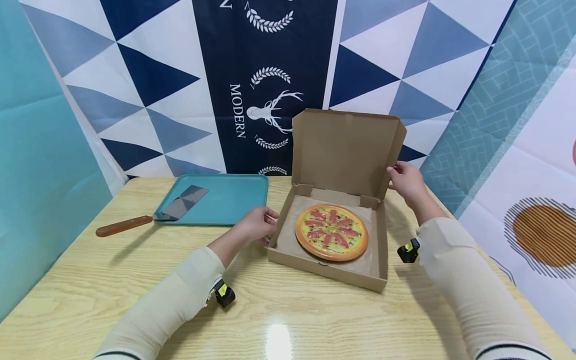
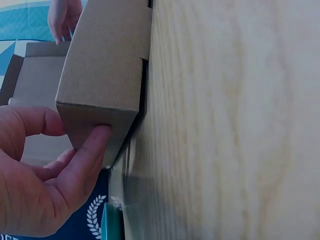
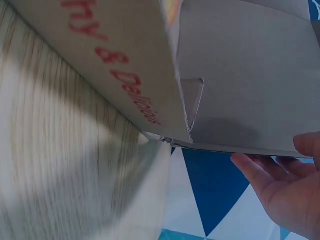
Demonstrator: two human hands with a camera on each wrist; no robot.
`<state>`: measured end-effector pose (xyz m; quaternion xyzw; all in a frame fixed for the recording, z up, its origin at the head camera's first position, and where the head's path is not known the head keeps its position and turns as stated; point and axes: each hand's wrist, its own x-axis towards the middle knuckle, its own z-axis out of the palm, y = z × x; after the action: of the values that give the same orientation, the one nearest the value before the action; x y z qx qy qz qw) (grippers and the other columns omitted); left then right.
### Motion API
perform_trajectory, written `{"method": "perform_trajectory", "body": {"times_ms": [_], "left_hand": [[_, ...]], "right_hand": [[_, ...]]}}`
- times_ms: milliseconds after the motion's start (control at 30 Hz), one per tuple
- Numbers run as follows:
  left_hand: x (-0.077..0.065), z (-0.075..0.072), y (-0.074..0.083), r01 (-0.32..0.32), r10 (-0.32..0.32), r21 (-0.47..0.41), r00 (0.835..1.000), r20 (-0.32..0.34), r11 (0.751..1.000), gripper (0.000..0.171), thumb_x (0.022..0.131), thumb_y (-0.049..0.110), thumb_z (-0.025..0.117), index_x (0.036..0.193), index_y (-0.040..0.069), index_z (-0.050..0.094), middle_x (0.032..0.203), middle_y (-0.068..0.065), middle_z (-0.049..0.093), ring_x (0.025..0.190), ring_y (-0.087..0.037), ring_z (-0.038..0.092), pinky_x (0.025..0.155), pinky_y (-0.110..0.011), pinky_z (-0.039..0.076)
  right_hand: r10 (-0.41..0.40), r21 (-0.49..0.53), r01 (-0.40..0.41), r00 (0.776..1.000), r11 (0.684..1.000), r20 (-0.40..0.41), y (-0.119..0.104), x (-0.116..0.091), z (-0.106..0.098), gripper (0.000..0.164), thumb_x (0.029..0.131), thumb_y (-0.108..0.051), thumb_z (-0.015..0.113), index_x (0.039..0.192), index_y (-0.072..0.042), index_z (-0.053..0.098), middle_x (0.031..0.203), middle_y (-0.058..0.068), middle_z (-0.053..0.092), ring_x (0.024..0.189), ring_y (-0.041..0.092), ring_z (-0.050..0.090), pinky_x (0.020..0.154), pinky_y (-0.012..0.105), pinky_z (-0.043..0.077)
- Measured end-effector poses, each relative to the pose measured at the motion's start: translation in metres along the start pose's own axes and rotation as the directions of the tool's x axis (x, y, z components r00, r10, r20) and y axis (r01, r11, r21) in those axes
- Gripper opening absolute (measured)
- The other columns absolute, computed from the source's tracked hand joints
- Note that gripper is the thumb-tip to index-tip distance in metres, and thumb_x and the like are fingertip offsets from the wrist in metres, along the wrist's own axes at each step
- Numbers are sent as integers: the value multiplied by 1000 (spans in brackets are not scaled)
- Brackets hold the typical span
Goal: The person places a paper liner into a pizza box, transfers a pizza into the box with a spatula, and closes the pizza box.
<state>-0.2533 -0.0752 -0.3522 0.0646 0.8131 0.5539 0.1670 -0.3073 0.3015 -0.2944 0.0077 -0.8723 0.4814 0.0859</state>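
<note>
A brown cardboard pizza box (image 1: 330, 272) stands on the table with its lid (image 1: 344, 150) raised at the back. Inside, a round pizza (image 1: 332, 231) with pink strips on top lies on brown paper. My left hand (image 1: 256, 224) grips the box's left side wall; in the left wrist view the thumb is at its upper edge and the fingers (image 2: 97, 140) press its outer face. With my right hand (image 1: 408, 182) I pinch the lid's right edge, thumb on the inner face and fingers behind, as the right wrist view shows. Red lettering (image 3: 117, 57) marks the box's outer side.
Left of the box lies a teal tray (image 1: 229, 200). A spatula (image 1: 126, 226) with a wide metal blade and wooden handle rests across the tray's left edge, its handle sticking out over the wood-grain table (image 1: 135, 285). A patterned cloth (image 1: 265, 60) hangs behind the table.
</note>
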Motion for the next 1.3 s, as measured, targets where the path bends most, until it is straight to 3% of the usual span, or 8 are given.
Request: {"method": "perform_trajectory", "body": {"times_ms": [500,967,1300], "left_hand": [[-15,3,-5,6,-2,-161,1000,26,987,47,80,-15,53,125,-8,43,95,-14,49,75,-22,54,62,-43,59],[-16,-2,-6,-5,2,-148,1000,-24,989,48,80,-15,51,126,-9,43,96,-13,46,72,-21,55,59,-41,58],[-15,-9,-3,12,-11,-83,1000,19,996,35,82,-14,56,116,-8,47,95,-14,48,75,-23,58,62,-42,59]], "right_hand": [[-21,-28,24,994,999,106,-10,4,15,50,104,-13,42,146,11,28,143,34,36,130,45,41,103,52,40],[-56,-40,66,975,997,216,-9,8,19,58,103,-12,48,152,3,20,149,30,31,137,45,32,107,57,33],[-77,-19,82,979,996,191,-5,9,24,55,103,-11,47,150,7,24,147,31,33,136,45,34,107,57,33]]}}
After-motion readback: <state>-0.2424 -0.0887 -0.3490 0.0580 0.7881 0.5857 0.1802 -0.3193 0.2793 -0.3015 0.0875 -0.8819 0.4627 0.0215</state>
